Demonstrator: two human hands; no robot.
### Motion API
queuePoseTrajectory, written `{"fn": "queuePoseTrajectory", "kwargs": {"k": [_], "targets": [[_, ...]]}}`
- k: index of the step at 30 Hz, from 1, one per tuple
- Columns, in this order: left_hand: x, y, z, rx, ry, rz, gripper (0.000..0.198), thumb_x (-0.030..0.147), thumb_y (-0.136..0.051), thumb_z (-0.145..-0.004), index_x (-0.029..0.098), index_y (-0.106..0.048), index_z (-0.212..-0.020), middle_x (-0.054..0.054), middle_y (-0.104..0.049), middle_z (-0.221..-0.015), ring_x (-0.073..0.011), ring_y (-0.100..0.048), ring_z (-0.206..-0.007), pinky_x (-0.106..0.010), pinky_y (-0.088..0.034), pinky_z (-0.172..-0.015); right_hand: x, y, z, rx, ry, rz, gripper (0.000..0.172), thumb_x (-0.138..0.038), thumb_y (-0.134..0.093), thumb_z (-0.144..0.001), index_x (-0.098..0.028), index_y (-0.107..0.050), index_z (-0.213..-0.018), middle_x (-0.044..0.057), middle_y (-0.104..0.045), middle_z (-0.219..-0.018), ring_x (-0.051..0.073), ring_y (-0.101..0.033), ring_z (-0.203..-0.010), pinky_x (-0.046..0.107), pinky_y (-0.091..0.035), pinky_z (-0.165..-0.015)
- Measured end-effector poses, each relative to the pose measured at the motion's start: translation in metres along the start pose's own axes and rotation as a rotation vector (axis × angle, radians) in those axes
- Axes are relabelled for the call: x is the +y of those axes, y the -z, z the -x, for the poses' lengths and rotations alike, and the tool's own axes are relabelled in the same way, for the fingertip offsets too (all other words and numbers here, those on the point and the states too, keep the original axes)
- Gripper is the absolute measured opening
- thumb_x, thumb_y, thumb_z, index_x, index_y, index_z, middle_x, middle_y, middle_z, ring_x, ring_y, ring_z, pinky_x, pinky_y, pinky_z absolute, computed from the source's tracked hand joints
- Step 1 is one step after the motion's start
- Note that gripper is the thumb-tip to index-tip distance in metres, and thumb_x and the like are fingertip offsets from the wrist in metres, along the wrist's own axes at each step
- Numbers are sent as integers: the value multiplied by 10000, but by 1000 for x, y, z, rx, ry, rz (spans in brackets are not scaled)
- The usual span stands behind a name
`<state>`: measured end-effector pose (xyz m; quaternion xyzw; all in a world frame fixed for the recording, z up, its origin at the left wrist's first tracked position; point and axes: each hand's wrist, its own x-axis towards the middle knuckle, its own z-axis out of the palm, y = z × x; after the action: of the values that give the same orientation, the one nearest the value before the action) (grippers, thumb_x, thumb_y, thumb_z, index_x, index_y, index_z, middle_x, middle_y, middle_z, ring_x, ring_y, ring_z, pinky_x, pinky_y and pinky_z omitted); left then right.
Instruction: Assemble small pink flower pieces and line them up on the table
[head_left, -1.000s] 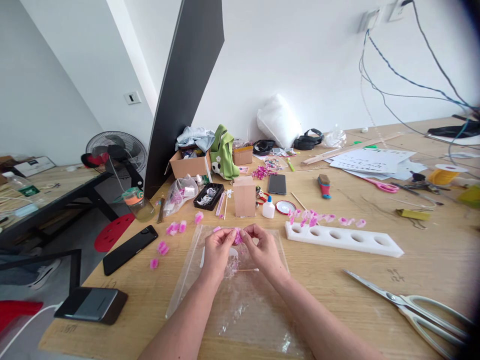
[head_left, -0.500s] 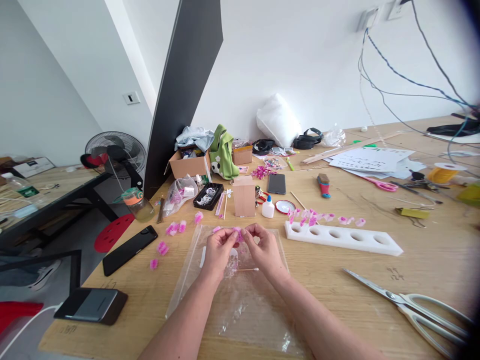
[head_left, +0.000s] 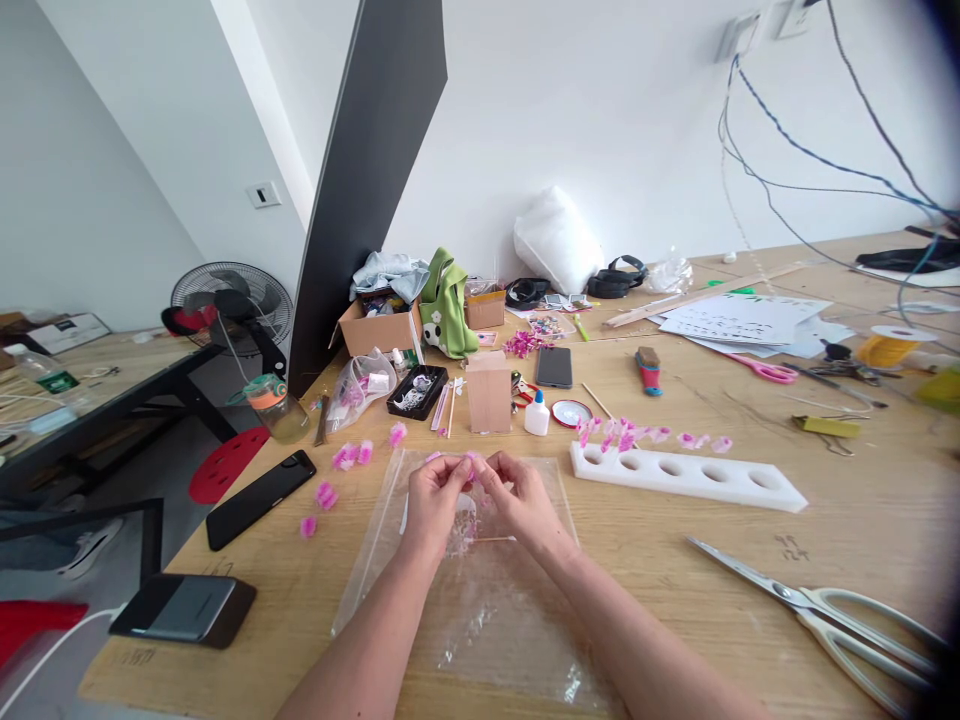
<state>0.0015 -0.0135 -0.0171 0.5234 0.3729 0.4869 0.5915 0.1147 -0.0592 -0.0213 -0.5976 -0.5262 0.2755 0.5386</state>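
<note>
Craft workroom by the look: wooden surface (head_left: pixel 645 620), scissors (head_left: pixel 784 592) lower right, glue bottle (head_left: pixel 537 417) near centre, yellow spool (head_left: pixel 887 350) far right.

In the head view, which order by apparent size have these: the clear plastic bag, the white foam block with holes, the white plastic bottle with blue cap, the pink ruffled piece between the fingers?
1. Clear plastic bag
2. White foam block
3. White bottle
4. Pink piece, visible part only
</note>
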Motion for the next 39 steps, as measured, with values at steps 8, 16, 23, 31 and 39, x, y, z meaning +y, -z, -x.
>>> {"fn": "queuePoseTrajectory", "kwargs": {"k": [8, 16, 23, 31, 39], "targets": [[-1, 1, -1, 0, -2, -31, 239, 373, -716, -659, 139, -671, -643, -28, -615, -636, -134, -543, -623, -243, -465, -623, -1, -1, -1, -5, 34, -9, 312, -393, -497, -842, -155, -593, -665, 19, -599, -638, 144, -497, -610, 241, -353, -564], [1, 1, 0, -32, 28, -39, 307, 435, -685, -699, 131, -673, -657, -24, -614, -631, -119, -536, -600, -232, -451, -589, -1, -1, 0, 4, 26, -54, 263, -339, -481, -826, -157, -579, -663, 21, -601, -641, 146, -498, -614, 242, -359, -566], [5, -1, 2, -90, 29, -79, 242, 357, -740, -646, 133, -695, -726, -36, -653, -684, -121, -556, -636, -214, -436, -598, 1, 0, -1, 43, 13, -90, 222, -319, -484, -799, -170, -523, -639, 5, -569, -603, 138, -485, -588, 235, -346, -548], [-5, 4, -2, -35, -24, -136, 209, 352, -666, -709, 147, -705, -703, -49, -661, -668, -162, -584, -669, -251, -462, -651, 2, 0, -1, 37, 28, -72, 231, -321, -476, -819, -163, -571, -680, 27, -613, -665, 154, -532, -630, 248, -381, -579], [6, 1, 2, -68, -53, -174, 276, 420, -686, -701, 148, -681, -656, -31, -632, -631, -137, -554, -614, -218, -432, -589, 2, -1, -1, 50, 27, -76, 241, -339, -484, -818, -167, -550, -663, 17, -594, -636, 145, -501, -605, 244, -368, -563]]}}
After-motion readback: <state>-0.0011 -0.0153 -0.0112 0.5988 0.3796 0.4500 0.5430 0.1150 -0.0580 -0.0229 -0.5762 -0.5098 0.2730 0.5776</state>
